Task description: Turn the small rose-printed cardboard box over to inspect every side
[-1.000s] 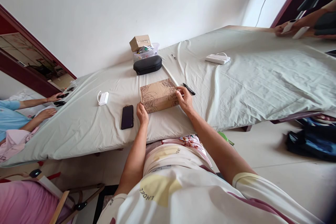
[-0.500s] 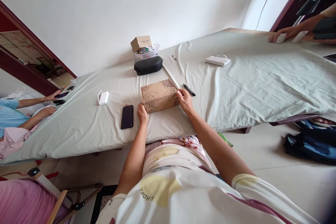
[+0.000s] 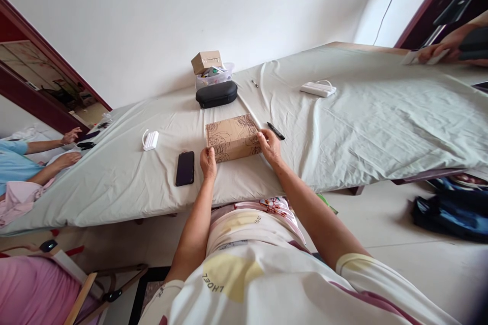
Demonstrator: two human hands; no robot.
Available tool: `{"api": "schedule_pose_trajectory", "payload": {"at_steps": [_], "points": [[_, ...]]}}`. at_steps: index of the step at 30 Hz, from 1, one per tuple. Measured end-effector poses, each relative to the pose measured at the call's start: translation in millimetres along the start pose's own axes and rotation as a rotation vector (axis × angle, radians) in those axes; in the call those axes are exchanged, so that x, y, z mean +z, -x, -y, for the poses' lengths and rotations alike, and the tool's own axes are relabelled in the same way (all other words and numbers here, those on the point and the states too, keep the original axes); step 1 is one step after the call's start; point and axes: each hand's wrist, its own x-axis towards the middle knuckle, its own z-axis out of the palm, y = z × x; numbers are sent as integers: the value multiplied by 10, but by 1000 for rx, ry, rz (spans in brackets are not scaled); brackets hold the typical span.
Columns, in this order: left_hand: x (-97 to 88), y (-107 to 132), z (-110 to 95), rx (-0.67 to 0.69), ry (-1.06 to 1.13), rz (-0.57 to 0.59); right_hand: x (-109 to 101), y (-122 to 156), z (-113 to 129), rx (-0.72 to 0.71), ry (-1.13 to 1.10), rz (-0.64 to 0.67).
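Note:
A brown cardboard box (image 3: pixel 233 134) with dark scribbled swirls on its top and front side is between my two hands. My left hand (image 3: pixel 208 162) grips its near left corner, thumb up along the edge. On the right end, my right hand (image 3: pixel 270 146) is closed on the box with the thumb near the top edge. Just beyond my right hand lies a black marker (image 3: pixel 275 130). A dark smartphone (image 3: pixel 185 168) rests on the cloth to the left of my left hand. Fingers under the box are hidden.
Behind the box are a black zip case (image 3: pixel 216 94), a clear plastic basket (image 3: pixel 224 74) and a small carton (image 3: pixel 206 62). White corded devices lie left (image 3: pixel 151 140) and right (image 3: pixel 317 89) on the cloth-covered table (image 3: pixel 114 183). Other people's hands work at both ends; a folding chair (image 3: pixel 91 289) stands lower left.
My hands and the box hold nearly the same place, with the box's front side showing slightly more squarely. The hands of the person at the right end have shifted, as has one hand at the left.

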Motion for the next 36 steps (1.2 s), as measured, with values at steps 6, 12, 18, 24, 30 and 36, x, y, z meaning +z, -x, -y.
{"api": "schedule_pose_trajectory", "payload": {"at_steps": [6, 12, 18, 24, 30, 36], "points": [[-4, 16, -35, 20, 62, 28, -5, 26, 38, 8, -46, -19], [-8, 4, -36, 18, 28, 29, -4, 47, 57, -34, -38, -24], [12, 26, -42, 16, -8, -16, 6, 39, 50, -77, -23, -6], [14, 48, -95, 135, -69, -15, 1, 36, 68, -45, -49, -1], [12, 39, -101, 118, -119, -46, -9, 61, 94, -132, -51, 16], [28, 32, -108, 169, -350, -57, -1, 136, 133, -292, -23, 128]]}}
